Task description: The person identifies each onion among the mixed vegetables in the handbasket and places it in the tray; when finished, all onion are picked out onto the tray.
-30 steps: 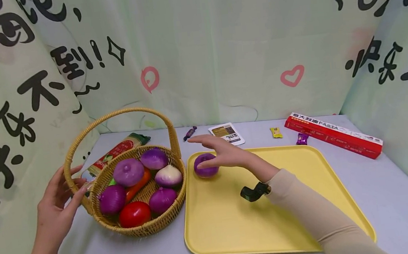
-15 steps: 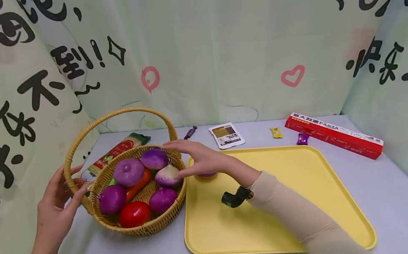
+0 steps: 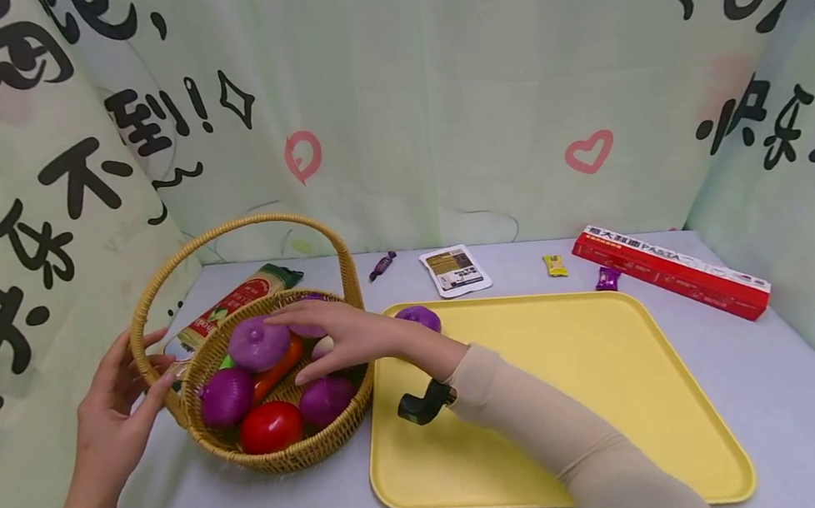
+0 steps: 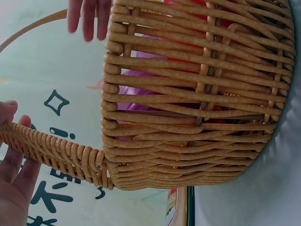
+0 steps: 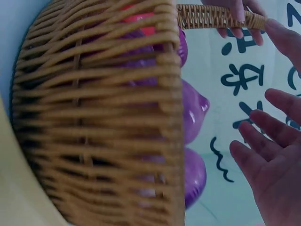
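Note:
My left hand (image 3: 117, 404) holds the lower left side of the wicker basket's handle (image 3: 137, 335), thumb and fingers on either side of it. The wicker basket (image 3: 280, 461) contains purple onions, among them one at the left (image 3: 228, 398) and a paler one (image 3: 259, 344), plus a red tomato (image 3: 271, 426) and an orange-red carrot (image 3: 277, 371). My right hand (image 3: 341, 333) is over the basket's right part, fingers extended and holding nothing. It partly covers the onions at the back right. In the right wrist view its fingers (image 5: 263, 141) are spread, apart from the onions.
A yellow tray (image 3: 546, 406) lies right of the basket, with one purple onion (image 3: 420, 317) at its back left corner. Behind are a patterned packet (image 3: 239, 302), a white pouch (image 3: 455, 271), wrapped candies (image 3: 555, 265) and a long red box (image 3: 669, 270).
My right hand has moved left from above the onion on the tray to over the basket, uncovering part of that onion. The left hand has stayed at the handle.

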`<state>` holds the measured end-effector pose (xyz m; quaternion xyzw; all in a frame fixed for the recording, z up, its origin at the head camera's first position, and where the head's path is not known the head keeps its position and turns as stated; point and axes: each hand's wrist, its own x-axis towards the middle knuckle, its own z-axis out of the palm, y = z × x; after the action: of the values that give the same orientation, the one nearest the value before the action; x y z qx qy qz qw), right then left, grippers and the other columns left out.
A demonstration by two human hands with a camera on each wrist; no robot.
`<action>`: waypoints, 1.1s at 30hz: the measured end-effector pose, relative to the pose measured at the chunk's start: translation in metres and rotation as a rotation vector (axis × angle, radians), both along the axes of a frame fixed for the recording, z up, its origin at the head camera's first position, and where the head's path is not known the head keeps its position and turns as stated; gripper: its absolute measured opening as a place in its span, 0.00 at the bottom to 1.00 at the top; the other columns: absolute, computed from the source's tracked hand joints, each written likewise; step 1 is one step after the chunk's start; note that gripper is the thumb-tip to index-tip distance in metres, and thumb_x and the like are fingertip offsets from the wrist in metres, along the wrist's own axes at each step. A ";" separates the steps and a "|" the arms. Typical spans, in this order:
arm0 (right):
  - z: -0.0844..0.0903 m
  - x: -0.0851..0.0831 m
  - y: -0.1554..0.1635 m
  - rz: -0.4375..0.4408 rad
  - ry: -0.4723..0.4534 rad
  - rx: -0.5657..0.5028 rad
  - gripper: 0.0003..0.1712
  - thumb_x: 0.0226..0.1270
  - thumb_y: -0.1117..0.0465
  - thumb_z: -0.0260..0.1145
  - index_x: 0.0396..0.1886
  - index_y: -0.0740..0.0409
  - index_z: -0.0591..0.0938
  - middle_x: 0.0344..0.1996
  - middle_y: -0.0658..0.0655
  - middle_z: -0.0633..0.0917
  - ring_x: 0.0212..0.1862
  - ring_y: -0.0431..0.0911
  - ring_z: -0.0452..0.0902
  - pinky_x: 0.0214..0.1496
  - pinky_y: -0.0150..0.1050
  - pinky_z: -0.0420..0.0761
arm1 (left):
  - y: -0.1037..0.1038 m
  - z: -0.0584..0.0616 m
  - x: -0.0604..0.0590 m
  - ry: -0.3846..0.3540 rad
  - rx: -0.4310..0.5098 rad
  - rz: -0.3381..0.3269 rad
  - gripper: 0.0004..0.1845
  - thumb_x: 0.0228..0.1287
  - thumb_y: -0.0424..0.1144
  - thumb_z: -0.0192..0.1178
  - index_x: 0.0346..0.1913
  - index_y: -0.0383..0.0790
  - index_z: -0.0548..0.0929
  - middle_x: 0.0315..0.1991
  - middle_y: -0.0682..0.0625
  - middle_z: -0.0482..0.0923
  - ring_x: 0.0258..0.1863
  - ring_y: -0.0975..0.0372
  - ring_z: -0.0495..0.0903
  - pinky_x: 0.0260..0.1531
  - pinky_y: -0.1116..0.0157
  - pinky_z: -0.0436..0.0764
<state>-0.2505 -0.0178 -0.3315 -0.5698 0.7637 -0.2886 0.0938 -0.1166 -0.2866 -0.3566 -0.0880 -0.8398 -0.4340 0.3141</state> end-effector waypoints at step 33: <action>0.010 -0.033 -0.059 -0.067 -0.021 0.164 0.43 0.57 0.44 0.68 0.71 0.44 0.62 0.70 0.48 0.65 0.71 0.42 0.57 0.73 0.37 0.61 | -0.003 -0.001 -0.001 -0.003 0.002 -0.008 0.41 0.54 0.18 0.60 0.71 0.44 0.60 0.59 0.67 0.71 0.49 0.80 0.76 0.47 0.87 0.71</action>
<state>-0.2835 -0.0766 -0.3217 -0.5312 0.8024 -0.2341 0.1386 -0.1178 -0.2896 -0.3579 -0.0904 -0.8394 -0.4362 0.3114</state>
